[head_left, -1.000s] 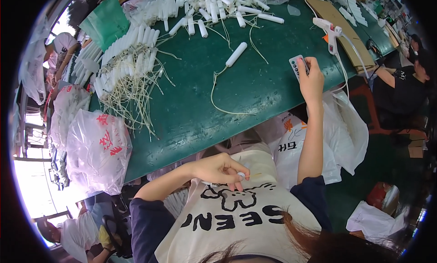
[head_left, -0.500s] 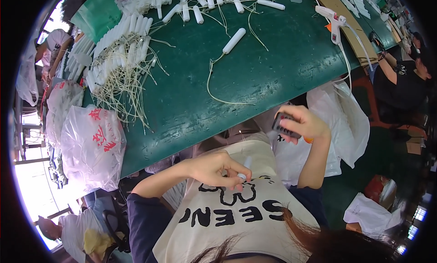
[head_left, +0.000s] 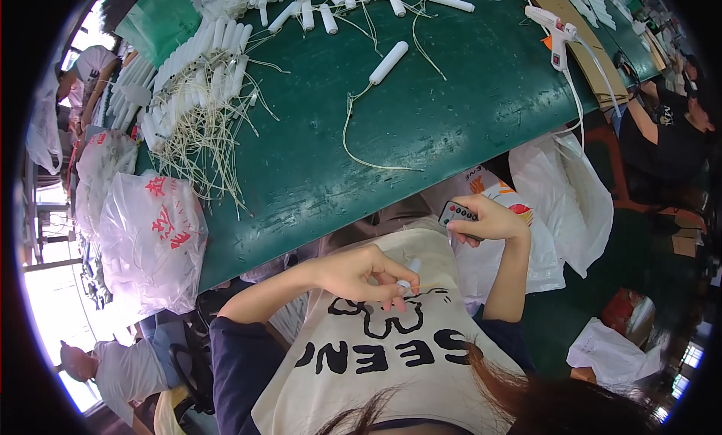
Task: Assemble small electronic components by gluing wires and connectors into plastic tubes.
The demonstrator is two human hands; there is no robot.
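Note:
My left hand [head_left: 359,275] is in front of my apron, its thumb and fingers pinching the end of a white tube [head_left: 404,285]. A thin pale wire runs from that end toward the right; most of the tube is hidden by the fingers. In my right hand [head_left: 492,218] is a small dark remote control [head_left: 459,214], its face with several round buttons turned up. Both hands are off the table, near its front edge. Beyond them on the green table [head_left: 301,171] lies a single white tube [head_left: 389,63] with a long pale wire trailing toward me.
Piled white tubes [head_left: 188,89] with tangled wires cover the table's left; more lie at the far edge. A glue gun [head_left: 555,40] rests by cardboard [head_left: 587,66] at the right. Plastic bags [head_left: 154,243] hang at the left edge, others [head_left: 560,209] at right. Other people sit nearby.
My right hand has moved down and left toward my left hand, and the remote control has turned so its buttons show. My left hand has shifted slightly. A person at lower left has moved.

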